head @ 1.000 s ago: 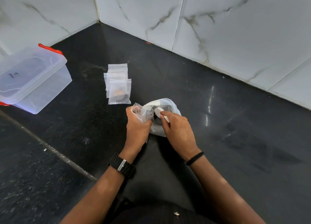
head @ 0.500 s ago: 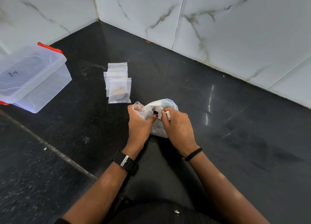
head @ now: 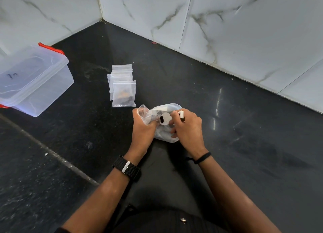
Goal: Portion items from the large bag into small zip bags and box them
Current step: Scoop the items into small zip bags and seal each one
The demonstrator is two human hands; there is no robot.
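The large clear bag [head: 166, 134] lies on the black floor in front of me, with small parts inside. My left hand [head: 142, 129] grips a small zip bag [head: 145, 112] by its open mouth, just left of the large bag. My right hand [head: 187, 127] pinches a flat white piece with a dark hole [head: 165, 119] at that mouth, and a small white block [head: 181, 114] sticks out above its fingers. A pile of small zip bags [head: 123, 85] lies further back; the top one holds dark and tan bits.
A clear plastic box [head: 35, 80] with red latches and its lid on sits at the far left. White marble-look walls [head: 227, 28] meet in a corner behind. A pale seam [head: 52, 154] crosses the floor on the left.
My right hand has drawn back slightly and the flat white piece now shows between the two hands at the small bag's mouth. The left hand has stayed in place.
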